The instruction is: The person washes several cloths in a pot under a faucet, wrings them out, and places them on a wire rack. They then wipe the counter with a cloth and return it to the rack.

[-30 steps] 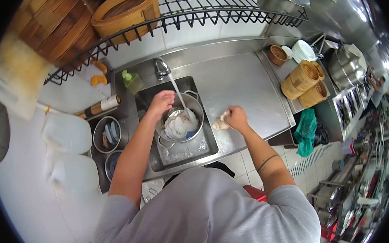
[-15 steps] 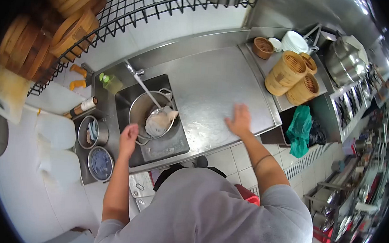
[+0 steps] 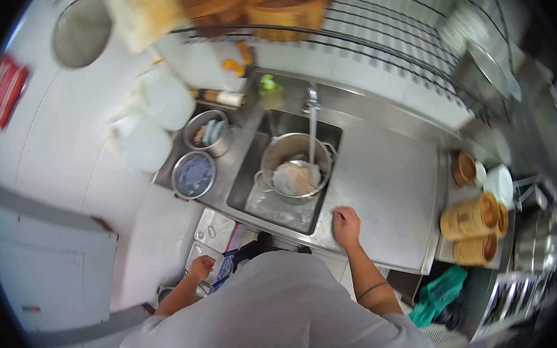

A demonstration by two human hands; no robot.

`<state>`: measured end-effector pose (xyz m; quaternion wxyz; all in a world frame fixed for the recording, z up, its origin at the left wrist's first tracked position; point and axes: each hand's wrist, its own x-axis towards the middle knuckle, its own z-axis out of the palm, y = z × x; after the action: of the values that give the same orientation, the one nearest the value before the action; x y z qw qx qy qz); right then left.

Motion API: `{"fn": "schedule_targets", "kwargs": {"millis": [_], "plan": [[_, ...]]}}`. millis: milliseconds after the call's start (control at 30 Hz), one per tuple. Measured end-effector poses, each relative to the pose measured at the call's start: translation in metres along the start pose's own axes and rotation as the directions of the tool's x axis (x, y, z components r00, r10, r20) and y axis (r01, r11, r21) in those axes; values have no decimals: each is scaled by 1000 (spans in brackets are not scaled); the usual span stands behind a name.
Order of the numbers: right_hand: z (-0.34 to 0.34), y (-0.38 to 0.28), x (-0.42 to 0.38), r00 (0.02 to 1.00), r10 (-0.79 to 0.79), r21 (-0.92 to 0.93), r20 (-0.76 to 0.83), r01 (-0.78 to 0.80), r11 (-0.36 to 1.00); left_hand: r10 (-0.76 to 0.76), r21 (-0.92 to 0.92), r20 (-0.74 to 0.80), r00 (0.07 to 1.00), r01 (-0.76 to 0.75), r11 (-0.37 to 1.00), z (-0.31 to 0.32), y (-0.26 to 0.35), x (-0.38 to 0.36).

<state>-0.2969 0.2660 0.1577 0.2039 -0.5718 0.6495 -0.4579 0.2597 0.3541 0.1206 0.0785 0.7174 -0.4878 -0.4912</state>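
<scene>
My left hand (image 3: 201,268) hangs below the counter's front edge, over metal lids (image 3: 214,229), its fingers curled with nothing visible in them. On the front part of the steel counter (image 3: 386,180), right of the sink (image 3: 276,210), my right hand (image 3: 347,226) rests with its fingers folded in and empty. A two-handled metal pot (image 3: 278,150) stands in the sink below the faucet (image 3: 312,103). Inside the pot lies something pale (image 3: 296,178) that I cannot make out exactly.
Two metal bowls (image 3: 193,175) stand left of the sink, near a green-topped bottle (image 3: 270,94). Bamboo steamers (image 3: 470,219) and white dishes (image 3: 500,185) are at the right. A wire rack (image 3: 389,37) hangs above. A green bag (image 3: 440,295) hangs at lower right.
The view has swung left. My left hand has left the pot's rim and dropped below the counter. My right hand has moved closer to the sink, and its spread fingers have folded.
</scene>
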Motion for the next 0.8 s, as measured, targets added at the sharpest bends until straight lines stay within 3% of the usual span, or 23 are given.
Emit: {"fn": "schedule_targets", "kwargs": {"millis": [33,67,133,167,200,233,267,400,500,533,600,633,667,700,767,800], "plan": [[3,-3,1,1000,-2,14,19,2,1000,-104,-108,-12,995,102,989,1,-6,5],[4,-5,4,1000,-2,22,30,2,1000,-113,-144,-39,993,106,984,0,-12,6],[-11,-36,12,996,33,-9,87,-32,999,166,101,-55,985,-160,982,-13,35,10],[-25,-45,15,995,8,-9,100,-7,1000,324,161,-130,937,-302,940,-16,52,17],[-38,-51,19,981,13,-127,192,12,992,479,244,-191,857,-431,869,-23,73,28],[-43,-54,23,961,36,-244,273,33,969,495,241,-189,848,-449,861,-32,101,33],[-43,-53,30,963,25,-243,268,43,969,513,238,-181,839,-469,851,-40,132,37],[-23,-48,52,986,5,-313,164,47,949,630,377,-57,774,-568,732,-41,214,69],[32,-25,62,983,-51,-315,175,105,943,720,409,238,652,-740,535,-23,262,97],[69,-67,66,966,-183,-247,181,225,943,687,574,441,577,-770,277,-16,313,95],[84,-162,68,853,-399,-41,336,437,899,705,528,553,444,-841,116,6,338,111],[83,-217,77,736,-538,22,410,582,813,806,429,563,182,-898,-97,20,345,121],[90,-245,75,689,-596,0,412,654,756,836,326,540,-97,-891,-314,30,352,133],[99,-261,77,636,-645,-24,423,720,694,815,295,562,-143,-885,-359,32,366,134],[125,-260,84,685,-600,-200,412,711,675,795,221,395,-461,-792,-569,31,394,125],[130,-254,86,705,-567,-322,426,704,633,774,193,396,-495,-779,-597,31,404,121]]}}
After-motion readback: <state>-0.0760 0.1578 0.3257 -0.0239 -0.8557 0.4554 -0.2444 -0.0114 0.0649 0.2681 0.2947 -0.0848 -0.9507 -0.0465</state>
